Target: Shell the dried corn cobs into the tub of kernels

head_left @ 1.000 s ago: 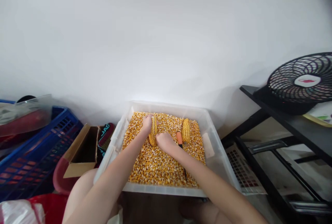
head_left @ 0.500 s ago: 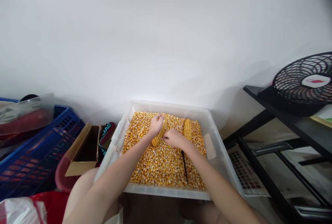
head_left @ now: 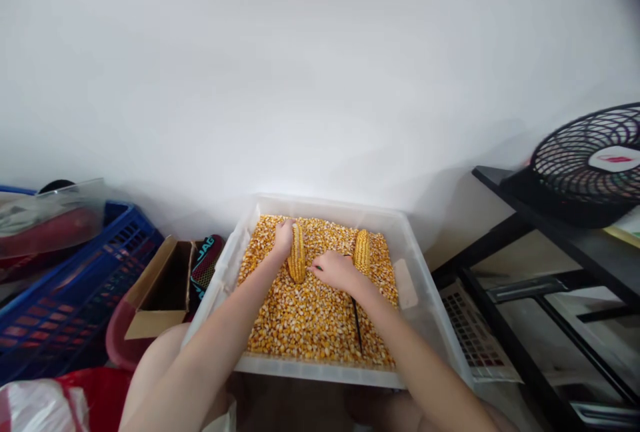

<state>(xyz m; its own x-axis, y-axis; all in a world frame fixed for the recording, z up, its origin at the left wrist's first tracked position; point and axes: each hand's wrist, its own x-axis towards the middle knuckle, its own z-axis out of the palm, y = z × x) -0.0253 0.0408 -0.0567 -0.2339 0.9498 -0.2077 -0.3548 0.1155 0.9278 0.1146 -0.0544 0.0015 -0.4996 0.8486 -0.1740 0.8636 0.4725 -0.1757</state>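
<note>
A clear plastic bin (head_left: 320,370) holds a deep layer of loose corn kernels (head_left: 305,325). My left hand (head_left: 283,235) grips a corn cob (head_left: 297,255) from its left side; the cob stands lengthwise, its yellow kernel rows facing up. Just right of that cob is my right hand (head_left: 331,269), closed around a slim dark tool (head_left: 319,267) that is mostly hidden by the fingers. A gap shows between this hand and the cob. A second corn cob (head_left: 362,252) lies on the kernels behind my right hand. Below the wrist, a thin black rod (head_left: 357,325) rests on the kernels.
To the left stand a blue crate (head_left: 75,292), an open cardboard box (head_left: 163,292) in a reddish basin (head_left: 120,332), and a black patterned pouch (head_left: 206,262). On the right, a black fan (head_left: 595,159) sits on a black-framed stand (head_left: 545,232). A white wall (head_left: 320,85) rises behind the bin.
My left hand has moved left with the cob, which has turned from slanting to nearly straight up and down. My right hand has barely moved, and a gap has opened between it and the cob.
</note>
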